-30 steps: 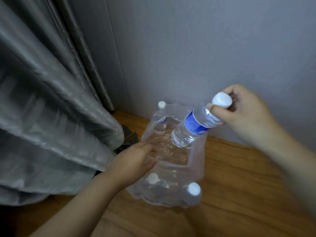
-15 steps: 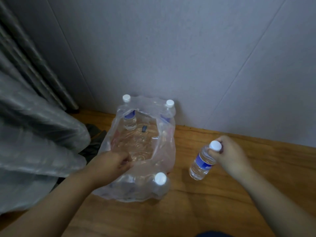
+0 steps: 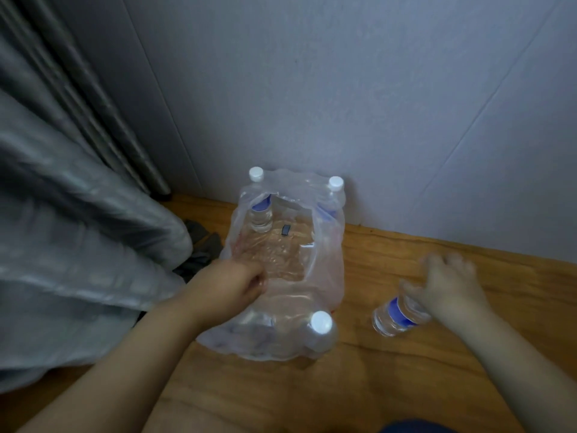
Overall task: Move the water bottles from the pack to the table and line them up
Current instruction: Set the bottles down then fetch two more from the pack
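Observation:
A torn clear plastic pack (image 3: 328,270) stands on the wooden table (image 3: 359,395) against the wall. Three white-capped bottles show in it: back left (image 3: 258,210), back right (image 3: 333,195) and front right (image 3: 318,329). My left hand (image 3: 232,284) pinches the pack's left rim. To the right of the pack, a blue-labelled bottle (image 3: 395,318) rests on the table, tilted in view. My right hand (image 3: 449,287), blurred with fingers spread, hovers over its top and hides the cap.
A grey curtain (image 3: 78,245) hangs close on the left, with a dark cloth (image 3: 203,248) at its foot. The grey wall (image 3: 374,104) runs behind the pack. A small dark scrap (image 3: 285,229) lies inside the pack.
My right hand carried the bottle out of the pack, down to the table on the right, and its fingers have opened from the cap. The left hand stayed on the pack's rim.

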{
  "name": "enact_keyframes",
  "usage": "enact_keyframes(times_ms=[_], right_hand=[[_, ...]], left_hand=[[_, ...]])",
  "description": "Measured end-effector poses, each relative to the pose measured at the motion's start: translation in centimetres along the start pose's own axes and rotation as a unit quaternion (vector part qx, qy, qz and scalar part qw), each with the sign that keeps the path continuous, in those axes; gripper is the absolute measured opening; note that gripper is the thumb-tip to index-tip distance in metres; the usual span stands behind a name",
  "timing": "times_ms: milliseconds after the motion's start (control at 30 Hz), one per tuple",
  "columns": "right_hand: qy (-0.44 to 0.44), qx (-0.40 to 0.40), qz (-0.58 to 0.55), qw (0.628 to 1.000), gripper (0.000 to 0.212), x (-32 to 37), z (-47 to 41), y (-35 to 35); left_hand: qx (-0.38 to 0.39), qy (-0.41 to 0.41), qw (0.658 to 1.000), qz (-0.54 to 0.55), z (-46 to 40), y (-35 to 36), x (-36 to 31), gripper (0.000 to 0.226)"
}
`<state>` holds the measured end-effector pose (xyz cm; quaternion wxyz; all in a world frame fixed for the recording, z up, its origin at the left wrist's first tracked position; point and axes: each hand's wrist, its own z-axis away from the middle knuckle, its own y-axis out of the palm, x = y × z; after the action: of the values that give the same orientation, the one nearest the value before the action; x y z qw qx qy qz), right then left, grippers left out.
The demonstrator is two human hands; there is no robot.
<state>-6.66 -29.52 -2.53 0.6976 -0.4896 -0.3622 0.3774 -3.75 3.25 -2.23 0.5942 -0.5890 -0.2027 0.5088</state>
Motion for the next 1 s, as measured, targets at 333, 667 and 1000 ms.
enact_keyframes(times_ms=[333, 667, 1000], right_hand=[[-0.457, 0.267, 0.017, 0.848, 0.030, 19.2, -1.0, 2.5], [-0.485, 0.372, 0.128, 0.781, 0.031, 21.0, -0.2, 6.4], [-0.537, 0.254, -0.008, 0.804, 0.027, 20.0, 0.0, 4.3]], left_hand=[[-0.052, 0.078, 0.995, -0.040, 1.4, 0.1, 0.3, 0.015], [-0.114, 0.108, 0.987, -0.045, 1.7, 0.6, 1.3, 0.006], [-0.072, 0.066, 0.994, 0.047, 2.0, 0.3, 1.0, 0.014]])
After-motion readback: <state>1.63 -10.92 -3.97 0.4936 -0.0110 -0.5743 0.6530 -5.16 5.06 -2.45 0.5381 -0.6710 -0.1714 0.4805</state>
